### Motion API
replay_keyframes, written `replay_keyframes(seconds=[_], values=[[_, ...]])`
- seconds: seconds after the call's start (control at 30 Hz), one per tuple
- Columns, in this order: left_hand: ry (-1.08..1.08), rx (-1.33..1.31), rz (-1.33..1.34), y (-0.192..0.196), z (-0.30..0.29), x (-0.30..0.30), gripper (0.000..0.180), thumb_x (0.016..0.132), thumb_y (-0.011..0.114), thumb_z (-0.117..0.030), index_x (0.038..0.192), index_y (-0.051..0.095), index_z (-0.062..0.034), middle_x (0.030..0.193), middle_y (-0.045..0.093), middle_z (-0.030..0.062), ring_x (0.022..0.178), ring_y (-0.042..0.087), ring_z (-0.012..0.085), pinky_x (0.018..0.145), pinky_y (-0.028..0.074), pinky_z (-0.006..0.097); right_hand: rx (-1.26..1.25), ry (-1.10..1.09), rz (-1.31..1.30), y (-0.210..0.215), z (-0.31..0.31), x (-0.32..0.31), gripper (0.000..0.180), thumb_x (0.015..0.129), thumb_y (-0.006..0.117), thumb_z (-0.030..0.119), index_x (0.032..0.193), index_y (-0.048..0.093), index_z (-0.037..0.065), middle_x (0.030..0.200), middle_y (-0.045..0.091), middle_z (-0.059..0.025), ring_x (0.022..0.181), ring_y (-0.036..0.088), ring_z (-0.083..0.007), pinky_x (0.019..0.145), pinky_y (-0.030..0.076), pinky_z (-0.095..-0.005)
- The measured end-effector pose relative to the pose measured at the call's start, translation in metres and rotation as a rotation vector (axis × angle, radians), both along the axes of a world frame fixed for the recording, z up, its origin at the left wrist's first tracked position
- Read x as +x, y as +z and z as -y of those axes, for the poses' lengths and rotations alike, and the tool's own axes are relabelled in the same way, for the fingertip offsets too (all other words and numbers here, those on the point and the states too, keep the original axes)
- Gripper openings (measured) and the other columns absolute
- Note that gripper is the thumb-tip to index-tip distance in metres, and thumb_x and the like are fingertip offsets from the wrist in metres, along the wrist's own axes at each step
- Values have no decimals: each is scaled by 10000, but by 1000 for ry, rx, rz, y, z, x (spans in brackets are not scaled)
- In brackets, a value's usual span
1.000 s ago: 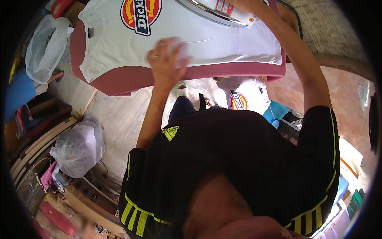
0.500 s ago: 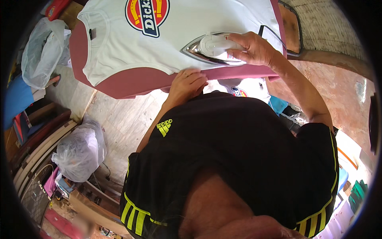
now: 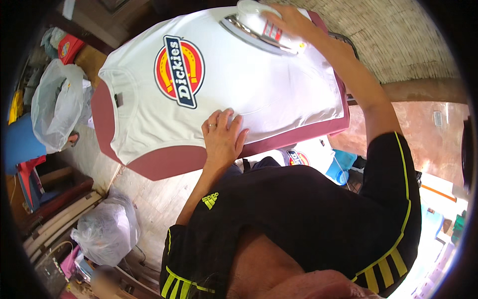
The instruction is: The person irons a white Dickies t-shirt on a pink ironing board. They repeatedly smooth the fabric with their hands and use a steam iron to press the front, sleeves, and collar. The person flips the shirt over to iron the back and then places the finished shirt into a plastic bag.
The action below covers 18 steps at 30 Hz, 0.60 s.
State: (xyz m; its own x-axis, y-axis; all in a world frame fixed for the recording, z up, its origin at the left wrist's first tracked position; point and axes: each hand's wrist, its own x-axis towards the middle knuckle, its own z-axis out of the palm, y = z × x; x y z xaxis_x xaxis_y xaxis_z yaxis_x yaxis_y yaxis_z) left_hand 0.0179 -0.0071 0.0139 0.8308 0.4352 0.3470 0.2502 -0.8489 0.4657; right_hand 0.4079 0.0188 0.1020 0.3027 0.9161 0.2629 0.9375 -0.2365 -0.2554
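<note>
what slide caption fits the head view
Left hand on a white sleeveless top, right hand gripping a clothes iron over its far side.

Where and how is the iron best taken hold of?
Best, I think, by the white handle on top of the iron, coming from the right, as the right hand does: the pointed tip faces left, and the bare metal edge below is better avoided.

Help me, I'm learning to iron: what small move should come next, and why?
I would probably draw the iron toward the near edge of the white shirt: the right hand holds it at the far side, while that near edge looks slightly rippled, and the left hand rests there and could steady the shirt.
</note>
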Motion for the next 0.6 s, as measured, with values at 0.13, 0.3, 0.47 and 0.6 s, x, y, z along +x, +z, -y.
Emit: replay_keyframes(seconds=[0.13, 0.3, 0.47, 0.6], values=[[-16, 18, 14, 4, -10, 30, 471, 855, 728, -279, 1264, 614, -73, 1344, 522, 156, 1219, 487, 365, 960, 381, 515, -79, -52, -142, 21, -27, 15, 541, 996, 496, 453, 1248, 624, -8, 984, 696, -287, 910, 680, -422, 848, 529, -486], [31, 130, 32, -9, -22, 83, 704, 893, 694, -316, 1460, 404, -17, 1504, 385, 230, 1360, 369, 444, 1025, 339, 564, -93, 20, -241, -9, 26, 24, 649, 982, 548, 509, 1326, 571, -40, 1029, 694, -281, 917, 684, -365, 871, 520, -407], [76, 131, -71, -13, -21, 97, 858, 879, 660, -528, 1504, 349, -30, 1558, 307, 254, 1423, 270, 512, 1072, 246, 668, -205, 33, -306, 19, 127, -47, 446, 1003, 529, 454, 1103, 612, 27, 701, 610, -259, 699, 634, -441, 657, 491, -493], [36, 148, -118, -11, -17, 99, 909, 852, 656, -601, 1513, 358, -52, 1588, 259, 259, 1441, 225, 528, 1081, 211, 700, -150, 26, -297, 14, 189, -19, 399, 992, 569, 402, 1134, 623, 33, 740, 636, -246, 728, 662, -398, 687, 512, -473]])
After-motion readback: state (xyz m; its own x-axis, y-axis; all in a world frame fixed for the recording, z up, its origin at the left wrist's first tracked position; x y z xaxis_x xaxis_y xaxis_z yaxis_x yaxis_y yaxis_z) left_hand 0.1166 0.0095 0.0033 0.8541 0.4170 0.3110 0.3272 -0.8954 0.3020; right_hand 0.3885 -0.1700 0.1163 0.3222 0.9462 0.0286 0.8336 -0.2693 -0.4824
